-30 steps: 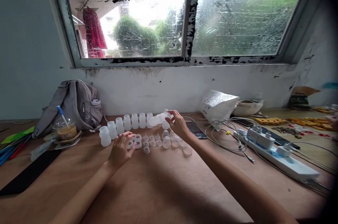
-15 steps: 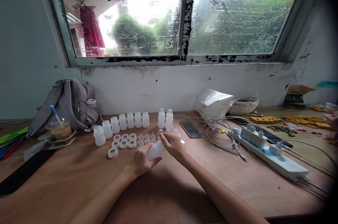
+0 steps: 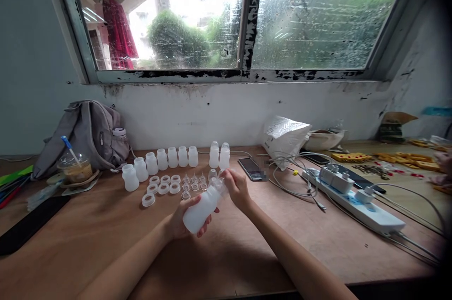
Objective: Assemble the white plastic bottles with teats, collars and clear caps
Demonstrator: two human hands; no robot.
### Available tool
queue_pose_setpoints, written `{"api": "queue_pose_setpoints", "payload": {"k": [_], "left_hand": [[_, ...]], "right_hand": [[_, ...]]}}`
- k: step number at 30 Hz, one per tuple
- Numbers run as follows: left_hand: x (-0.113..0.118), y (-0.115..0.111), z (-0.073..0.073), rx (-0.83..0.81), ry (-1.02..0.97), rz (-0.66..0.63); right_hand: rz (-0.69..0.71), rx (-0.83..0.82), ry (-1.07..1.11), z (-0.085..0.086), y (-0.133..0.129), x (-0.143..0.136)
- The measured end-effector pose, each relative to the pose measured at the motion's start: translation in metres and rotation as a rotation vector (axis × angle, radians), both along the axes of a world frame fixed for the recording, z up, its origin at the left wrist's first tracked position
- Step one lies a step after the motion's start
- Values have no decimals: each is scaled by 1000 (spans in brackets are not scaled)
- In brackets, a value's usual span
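Observation:
My left hand (image 3: 183, 220) is wrapped round a frosted white baby bottle (image 3: 201, 209), tilted with its top up and to the right. At that top, the fingers of my right hand (image 3: 238, 189) pinch the clear nipple (image 3: 219, 183); its tip is partly hidden by them. Beyond my hands, screw rings (image 3: 163, 189) lie in rows, with clear nipples (image 3: 194, 182) beside them. Open bottles (image 3: 172, 158) stand in a curved row behind. Two capped bottles (image 3: 224, 156) stand to their right, and a clear cap (image 3: 212, 174) sits in front of those.
A phone (image 3: 250, 169) lies right of the capped bottles. Further right are tangled cables (image 3: 289, 187), a white power strip (image 3: 367, 210) and a silvery bag (image 3: 286, 137). On the left are a grey backpack (image 3: 88, 137), an iced drink (image 3: 76, 170) and a black flat object (image 3: 31, 224).
The held bottle has come nearer and lower, and more of its body shows. My right hand has shifted slightly right and up at its top. The view has tilted a little.

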State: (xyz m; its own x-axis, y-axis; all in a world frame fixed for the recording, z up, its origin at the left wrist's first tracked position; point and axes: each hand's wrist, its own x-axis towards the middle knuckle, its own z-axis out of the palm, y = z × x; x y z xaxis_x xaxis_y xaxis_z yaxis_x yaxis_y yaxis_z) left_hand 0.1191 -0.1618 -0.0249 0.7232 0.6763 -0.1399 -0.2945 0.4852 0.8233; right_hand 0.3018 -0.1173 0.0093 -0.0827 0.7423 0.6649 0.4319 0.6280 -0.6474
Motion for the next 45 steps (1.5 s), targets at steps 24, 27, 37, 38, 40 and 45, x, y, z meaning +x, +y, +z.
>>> {"api": "queue_pose_setpoints", "payload": {"k": [24,27,37,38,40,45], "left_hand": [[-3,11,-1,2,-155,513],[-3,11,-1,30,-146,513],[-1,11,-4,118,-47,535],[0,11,-5,161,0,552],[3,11,-7,303,147,600],[6,4,-5,842,590,763]], "right_hand": [[-42,-267,-931,-13,24,28],[-66,-158,-885,-14,21,21],[-99,-39,-882,-32,23,6],[-87,-23,-800,-30,23,5],[-2,-39,-575,-23,19,2],[188,-268,-200,-14,5,-14]]}}
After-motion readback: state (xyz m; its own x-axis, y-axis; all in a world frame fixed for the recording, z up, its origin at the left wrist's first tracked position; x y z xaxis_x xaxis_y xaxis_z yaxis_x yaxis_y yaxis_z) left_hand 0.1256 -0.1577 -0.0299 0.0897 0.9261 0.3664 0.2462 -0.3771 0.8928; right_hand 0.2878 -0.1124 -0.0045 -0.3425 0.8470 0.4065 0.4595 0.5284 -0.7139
